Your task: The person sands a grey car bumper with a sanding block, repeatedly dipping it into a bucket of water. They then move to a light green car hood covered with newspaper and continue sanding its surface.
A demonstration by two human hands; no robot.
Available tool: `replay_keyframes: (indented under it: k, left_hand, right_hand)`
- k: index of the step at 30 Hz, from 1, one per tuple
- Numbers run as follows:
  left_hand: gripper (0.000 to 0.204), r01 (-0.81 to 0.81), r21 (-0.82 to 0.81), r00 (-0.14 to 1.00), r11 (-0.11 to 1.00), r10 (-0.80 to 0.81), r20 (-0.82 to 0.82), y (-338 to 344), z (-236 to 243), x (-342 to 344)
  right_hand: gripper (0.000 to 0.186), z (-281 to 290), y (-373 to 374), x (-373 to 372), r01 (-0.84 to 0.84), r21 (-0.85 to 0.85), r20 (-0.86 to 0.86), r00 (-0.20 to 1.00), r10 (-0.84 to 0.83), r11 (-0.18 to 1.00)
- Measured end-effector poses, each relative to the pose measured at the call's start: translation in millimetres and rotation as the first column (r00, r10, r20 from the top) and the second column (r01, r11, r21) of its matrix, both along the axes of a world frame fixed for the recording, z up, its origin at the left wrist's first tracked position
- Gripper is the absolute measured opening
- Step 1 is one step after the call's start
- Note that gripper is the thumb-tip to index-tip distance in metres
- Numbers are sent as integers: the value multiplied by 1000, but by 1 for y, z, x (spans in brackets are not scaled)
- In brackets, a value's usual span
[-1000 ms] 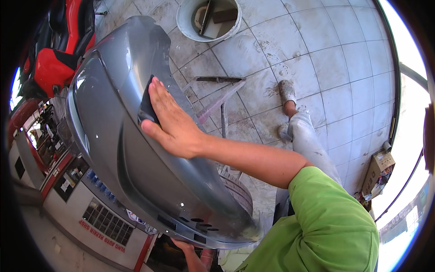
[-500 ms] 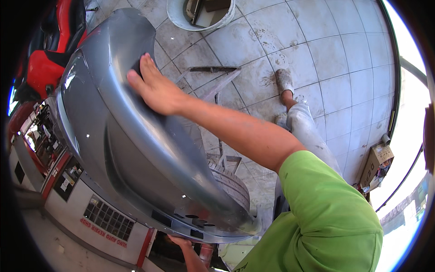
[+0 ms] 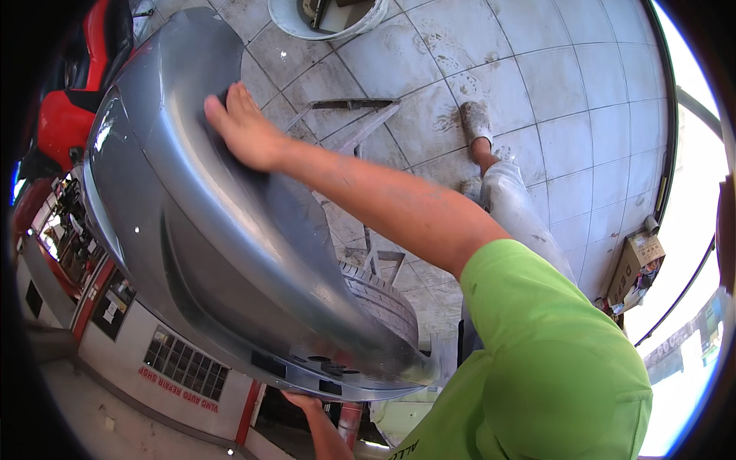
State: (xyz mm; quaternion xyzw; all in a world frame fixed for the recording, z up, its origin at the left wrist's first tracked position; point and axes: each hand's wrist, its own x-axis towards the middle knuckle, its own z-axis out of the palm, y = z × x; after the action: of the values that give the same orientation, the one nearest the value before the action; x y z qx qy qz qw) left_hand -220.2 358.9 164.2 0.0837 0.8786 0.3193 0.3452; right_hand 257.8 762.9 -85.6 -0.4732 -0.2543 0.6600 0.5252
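A large silver-grey car bumper (image 3: 207, 222) curves from the upper left down to the lower middle, with several dark openings near its lower end. My right hand (image 3: 249, 134) lies on its inner upper edge, fingers stretched and thumb apart, palm down. At the lower end, my left hand (image 3: 303, 402) is at the bumper's outer edge. Its fingertips are partly hidden by the bumper, and it appears to hold that edge.
A metal stand (image 3: 356, 142) and a tire (image 3: 379, 303) are beside the bumper. A white bucket (image 3: 328, 32) holding dark items stands on the tiled floor (image 3: 552, 84). A red motorcycle (image 3: 65, 126) is at far left, a cardboard box (image 3: 635, 264) at right.
The bumper and the surroundings sit slightly farther left and up in the picture. My right hand keeps nearly the same spot on the bumper, and my left hand stays at its edge.
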Motion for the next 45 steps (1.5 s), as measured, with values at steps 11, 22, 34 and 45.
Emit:
replay_keyframes:
  k: [11,22,34,45]
  left_hand:
    - [67,-12,-38,989,999,6,-150,15,0,36]
    - [54,111,25,973,993,-104,-207,14,-16,22]
    - [55,141,79,964,987,-119,-237,34,-22,19]
    - [55,155,104,980,982,-139,-144,19,-20,0]
  right_hand:
    - [96,48,-256,-54,-62,254,224,975,4,965]
    - [90,114,-232,-52,-13,378,555,804,-215,926]
    - [69,86,-226,-33,-158,474,649,727,-222,866]
    - [85,140,-536,-131,-181,177,687,727,10,967]
